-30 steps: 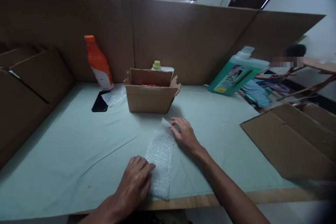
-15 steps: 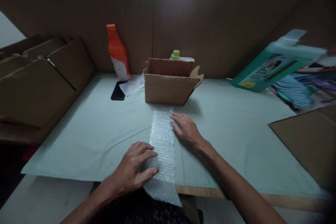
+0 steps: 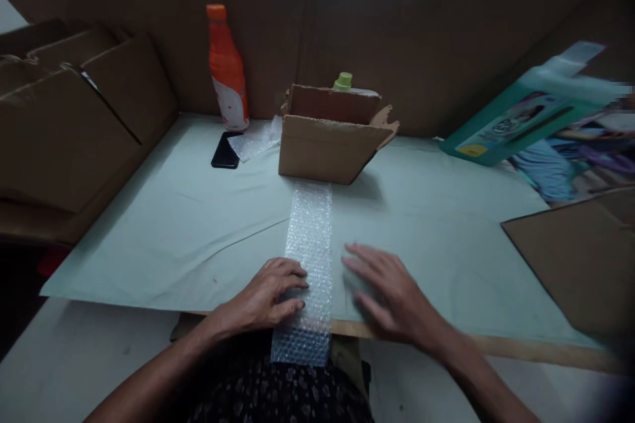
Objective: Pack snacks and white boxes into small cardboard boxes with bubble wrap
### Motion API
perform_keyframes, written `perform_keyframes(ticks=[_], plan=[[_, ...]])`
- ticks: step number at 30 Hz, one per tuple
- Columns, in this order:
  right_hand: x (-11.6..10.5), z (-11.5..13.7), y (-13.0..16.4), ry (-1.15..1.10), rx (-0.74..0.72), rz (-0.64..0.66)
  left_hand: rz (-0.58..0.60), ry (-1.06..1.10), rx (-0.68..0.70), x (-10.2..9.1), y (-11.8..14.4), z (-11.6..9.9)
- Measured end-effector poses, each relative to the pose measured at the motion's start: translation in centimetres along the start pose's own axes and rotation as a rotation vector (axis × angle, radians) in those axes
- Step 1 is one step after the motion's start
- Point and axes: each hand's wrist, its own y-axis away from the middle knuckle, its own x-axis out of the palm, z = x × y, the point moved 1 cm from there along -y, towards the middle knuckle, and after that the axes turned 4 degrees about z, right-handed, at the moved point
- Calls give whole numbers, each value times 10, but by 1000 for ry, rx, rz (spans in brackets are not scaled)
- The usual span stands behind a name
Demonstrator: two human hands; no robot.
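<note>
A long strip of bubble wrap [image 3: 311, 231] lies flat on the pale green table cover, from the cardboard box down over the near edge, where its end hangs towards my lap. My left hand [image 3: 272, 292] rests on the strip's left side near that edge, fingers apart and spread over the bubbles. To the right of the strip, my right hand [image 3: 384, 287] is held apart from it, slightly blurred, with its fingers spread and nothing in them. The small open cardboard box [image 3: 322, 149] stands just beyond the strip's far end.
Behind the box shows a bottle's green cap [image 3: 342, 81]. An orange bottle [image 3: 228, 69], a black phone [image 3: 225, 151] and a bubble wrap scrap [image 3: 255, 140] sit back left. A green jug [image 3: 510, 112] leans at right. Cardboard boxes [image 3: 64, 132] fill the left side.
My right hand has left the strip's far right edge and come nearer and to the right. The strip's hanging end lies straighter now. My left hand stays on the strip. The view has tilted down.
</note>
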Motion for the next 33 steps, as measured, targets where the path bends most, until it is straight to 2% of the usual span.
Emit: perform_keyframes(ticks=[2,4,6,8,11,13,15,17,19,21,24,27,30,33], plan=[[17,35,41,89,-66,14,-16,19,-6,0,-2,2],[41,62,63,171,-92,-9,-22,18,-4,3,-3,4],[62,78,66,202,-79,-70,-26,13,1,4,-4,6],[72,85,55,142,-49,-184,-30,29,10,2,-3,7],[67,84,27,-74,69,-396,-33,161,8,-8,4,4],[59,77,10,-168,218,-459,-86,269,-13,-14,9,1],[56,66,-5,-165,324,-431,-196,289,-91,-15,10,2],[58,54,-15,-97,350,-378,-295,218,-189,-8,7,7],[61,44,-19,-11,374,-357,-364,81,-245,3,1,13],[61,40,-17,56,407,-394,-404,-88,-242,12,-4,18],[55,46,-10,59,337,-419,-420,-279,-215,19,-8,21],[49,56,-5,3,158,-314,-396,-363,-183,18,-7,20],[50,60,-8,-27,64,-220,-422,-390,-139,13,-2,11],[51,59,-14,-130,49,-264,-383,-335,-21,10,10,-1]])
